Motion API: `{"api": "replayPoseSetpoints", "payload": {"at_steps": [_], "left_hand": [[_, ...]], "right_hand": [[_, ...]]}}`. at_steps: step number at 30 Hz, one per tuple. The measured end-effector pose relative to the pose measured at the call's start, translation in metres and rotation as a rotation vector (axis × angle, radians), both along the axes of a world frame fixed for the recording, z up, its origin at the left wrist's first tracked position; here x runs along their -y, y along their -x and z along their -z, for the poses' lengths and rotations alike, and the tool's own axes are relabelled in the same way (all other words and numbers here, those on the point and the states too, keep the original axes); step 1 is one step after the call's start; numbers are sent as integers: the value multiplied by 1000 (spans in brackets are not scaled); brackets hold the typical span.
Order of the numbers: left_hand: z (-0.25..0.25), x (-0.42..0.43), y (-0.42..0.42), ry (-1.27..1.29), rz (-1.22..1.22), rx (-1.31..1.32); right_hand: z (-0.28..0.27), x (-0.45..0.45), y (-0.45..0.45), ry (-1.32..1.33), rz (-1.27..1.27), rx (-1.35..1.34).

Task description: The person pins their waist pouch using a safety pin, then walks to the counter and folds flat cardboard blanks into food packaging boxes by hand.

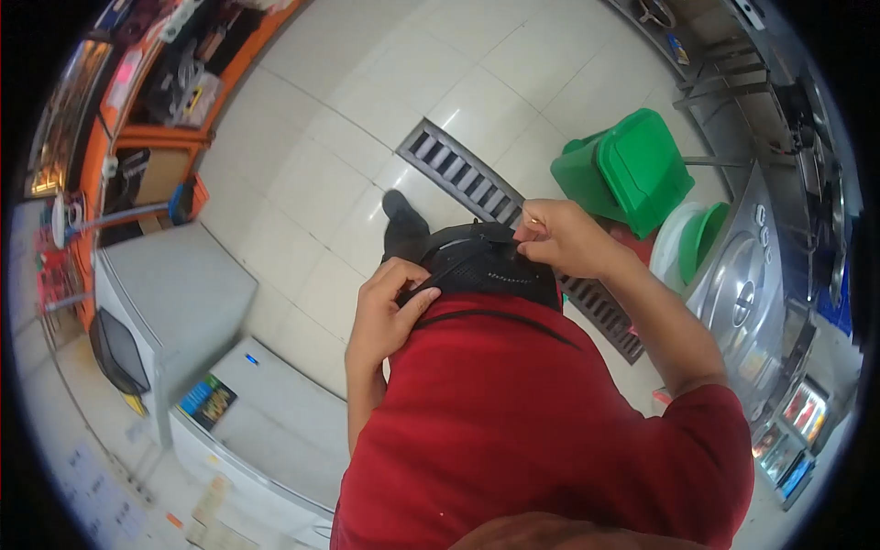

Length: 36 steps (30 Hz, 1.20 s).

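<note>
A black waist bag [490,275] with small light lettering lies across the front of my red shirt [513,394]. My left hand [390,302] grips the bag's edge on the left, thumb on top and fingers bent round it. At the bag's upper right, my right hand [550,234] is closed in a pinch on the bag's edge. A thin black strap runs over the shirt below the bag. One dark shoe [403,213] shows beyond it on the floor.
A metal drain grate [463,172] crosses the tiled floor. To the right stand a green bin [632,170], a green basin [704,243] and a steel counter [738,284]. At the left are orange shelves [160,136] and white cabinets [183,284].
</note>
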<state>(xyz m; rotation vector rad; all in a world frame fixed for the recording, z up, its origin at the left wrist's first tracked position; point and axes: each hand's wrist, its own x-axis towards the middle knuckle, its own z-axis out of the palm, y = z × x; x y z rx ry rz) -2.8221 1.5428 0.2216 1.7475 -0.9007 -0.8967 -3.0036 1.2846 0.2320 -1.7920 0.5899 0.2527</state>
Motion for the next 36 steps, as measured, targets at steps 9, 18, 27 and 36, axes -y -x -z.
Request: {"api": "replayPoseSetpoints", "payload": {"at_steps": [9, 18, 27, 36], "left_hand": [[-7, 22, -172, -142, 279, -136], [-3, 91, -209, -98, 259, -156], [-23, 165, -220, 76, 225, -52], [-38, 237, -212, 48, 605, 453]], "right_hand": [[-20, 0, -93, 89, 237, 66], [-21, 35, -140, -84, 482, 223], [-18, 82, -167, 105, 427, 99], [-39, 99, -170, 150, 168, -10]]}}
